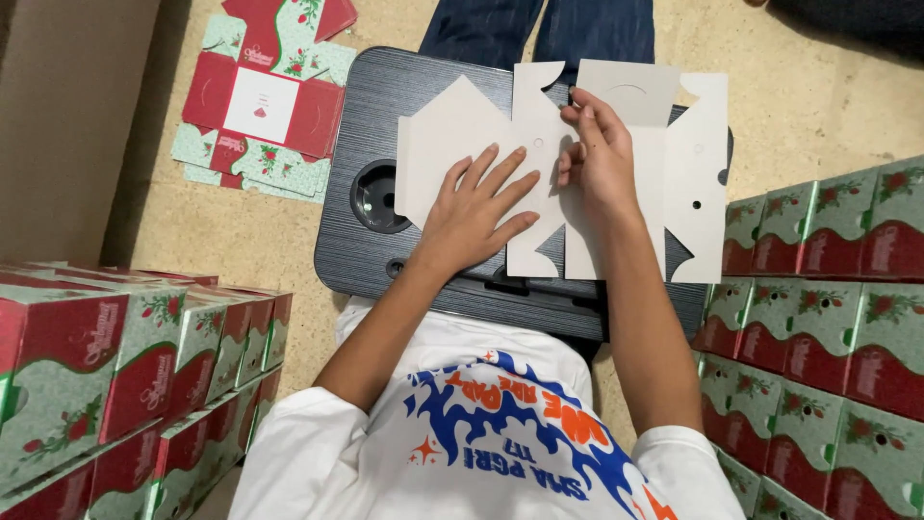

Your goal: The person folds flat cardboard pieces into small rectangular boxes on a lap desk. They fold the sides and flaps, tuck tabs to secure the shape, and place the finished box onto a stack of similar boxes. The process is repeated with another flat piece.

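A flat white die-cut cardboard box blank (452, 125) lies plain side up on a small dark lap table (361, 250). My left hand (476, 207) presses flat on the blank's middle, fingers spread. My right hand (597, 154) pinches a fold line of the blank near its centre, with the fingertips at the top flap. The blank's right panels (695, 173) reach to the table's right edge.
Stacks of folded red-and-green boxes stand at the left (115, 376) and right (818, 318). Flat printed blanks (260, 106) lie on the floor at the upper left. Another person's legs in blue jeans (539, 29) stand beyond the table. A round cup recess (377, 197) sits in the table's left side.
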